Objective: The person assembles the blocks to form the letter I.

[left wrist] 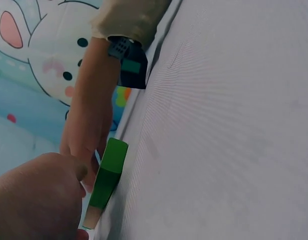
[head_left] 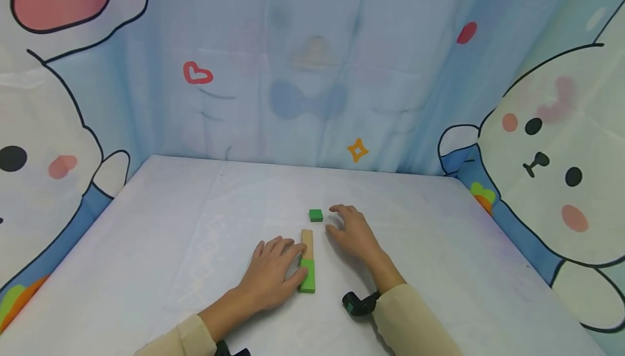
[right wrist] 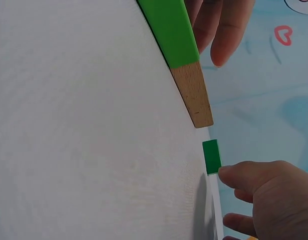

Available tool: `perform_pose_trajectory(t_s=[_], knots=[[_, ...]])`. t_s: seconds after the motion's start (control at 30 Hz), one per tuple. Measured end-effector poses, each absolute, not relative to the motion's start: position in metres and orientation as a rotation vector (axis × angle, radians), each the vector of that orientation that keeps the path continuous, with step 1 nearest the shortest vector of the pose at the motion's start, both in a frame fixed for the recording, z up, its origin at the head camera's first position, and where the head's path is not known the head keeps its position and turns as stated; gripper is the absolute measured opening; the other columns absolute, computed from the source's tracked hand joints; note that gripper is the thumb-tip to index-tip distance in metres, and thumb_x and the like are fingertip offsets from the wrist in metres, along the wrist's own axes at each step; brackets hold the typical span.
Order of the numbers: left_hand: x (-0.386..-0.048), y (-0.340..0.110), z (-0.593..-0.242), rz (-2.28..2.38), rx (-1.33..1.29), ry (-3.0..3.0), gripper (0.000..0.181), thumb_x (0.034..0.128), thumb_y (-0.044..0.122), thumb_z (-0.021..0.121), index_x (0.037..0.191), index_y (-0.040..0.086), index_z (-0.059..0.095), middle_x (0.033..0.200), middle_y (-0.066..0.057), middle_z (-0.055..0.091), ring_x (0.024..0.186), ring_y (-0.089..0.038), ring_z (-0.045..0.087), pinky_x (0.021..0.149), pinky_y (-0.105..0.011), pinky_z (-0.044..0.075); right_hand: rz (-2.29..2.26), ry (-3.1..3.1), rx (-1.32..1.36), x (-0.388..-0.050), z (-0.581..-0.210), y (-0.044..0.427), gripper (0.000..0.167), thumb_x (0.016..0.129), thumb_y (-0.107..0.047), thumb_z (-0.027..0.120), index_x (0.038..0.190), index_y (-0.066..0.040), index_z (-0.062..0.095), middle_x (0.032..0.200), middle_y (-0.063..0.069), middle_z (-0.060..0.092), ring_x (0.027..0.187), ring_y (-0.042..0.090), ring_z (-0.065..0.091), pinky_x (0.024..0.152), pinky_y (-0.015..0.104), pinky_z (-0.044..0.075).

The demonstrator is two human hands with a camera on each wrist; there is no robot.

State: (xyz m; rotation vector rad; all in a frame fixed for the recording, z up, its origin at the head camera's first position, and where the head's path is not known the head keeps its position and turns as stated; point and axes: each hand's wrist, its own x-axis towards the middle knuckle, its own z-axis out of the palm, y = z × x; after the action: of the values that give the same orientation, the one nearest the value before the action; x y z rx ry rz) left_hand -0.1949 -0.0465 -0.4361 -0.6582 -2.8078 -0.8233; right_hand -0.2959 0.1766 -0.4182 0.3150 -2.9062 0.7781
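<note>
A long green block (head_left: pixel 307 283) and a plain wooden block (head_left: pixel 307 241) lie end to end in one line on the table, touching. My left hand (head_left: pixel 270 277) is beside them on the left, its thumb at the green block and its index finger at the wooden one. Farther back, a small dark green block (head_left: pixel 316 215) lies apart from that line. My right hand (head_left: pixel 355 236) is just right of it, with thumb and index finger spread. In the right wrist view its thumb tip appears close to the small block (right wrist: pixel 212 156); whether they touch I cannot tell.
A white cloth covers the table (head_left: pixel 205 226). Behind and at both sides hangs a blue curtain (head_left: pixel 312 74) printed with cartoon animals. A black wrist device (head_left: pixel 360 304) sits below my right hand, near the beige sleeve (head_left: pixel 410 318).
</note>
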Motion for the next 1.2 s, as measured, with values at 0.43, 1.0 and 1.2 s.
perform_pose_trajectory(t_s=[0.43, 1.0, 1.2], knots=[[-0.202, -0.041, -0.435, -0.803, -0.625, -2.808, 0.048, 0.1013, 0.041, 0.055, 0.143, 0.018, 0.059, 0.144, -0.013, 0.057, 0.142, -0.04, 0.045, 0.115, -0.074, 0.026, 0.82, -2.918, 0.278, -0.31, -0.418, 0.171, 0.051, 0.096, -0.024, 0.068, 0.143, -0.006, 0.058, 0.146, 0.023, 0.054, 0.138, 0.041, 0.05, 0.115, 0.057, 0.042], [-0.205, -0.036, -0.437, -0.776, -0.619, -2.835, 0.055, 0.092, 0.043, 0.057, 0.143, 0.021, 0.06, 0.144, -0.012, 0.056, 0.142, -0.039, 0.045, 0.116, -0.074, 0.024, 0.727, -2.999, 0.265, -0.322, -0.419, 0.168, 0.053, 0.096, -0.025, 0.067, 0.145, -0.009, 0.057, 0.152, 0.021, 0.05, 0.144, 0.041, 0.046, 0.117, 0.056, 0.04], [-0.204, -0.035, -0.436, -0.767, -0.626, -2.839, 0.055, 0.0923, 0.043, 0.057, 0.142, 0.02, 0.061, 0.144, -0.012, 0.057, 0.142, -0.039, 0.045, 0.116, -0.074, 0.024, 0.738, -2.99, 0.295, -0.322, -0.42, 0.169, 0.05, 0.096, -0.025, 0.069, 0.143, -0.01, 0.06, 0.151, 0.021, 0.051, 0.143, 0.041, 0.046, 0.117, 0.058, 0.04]])
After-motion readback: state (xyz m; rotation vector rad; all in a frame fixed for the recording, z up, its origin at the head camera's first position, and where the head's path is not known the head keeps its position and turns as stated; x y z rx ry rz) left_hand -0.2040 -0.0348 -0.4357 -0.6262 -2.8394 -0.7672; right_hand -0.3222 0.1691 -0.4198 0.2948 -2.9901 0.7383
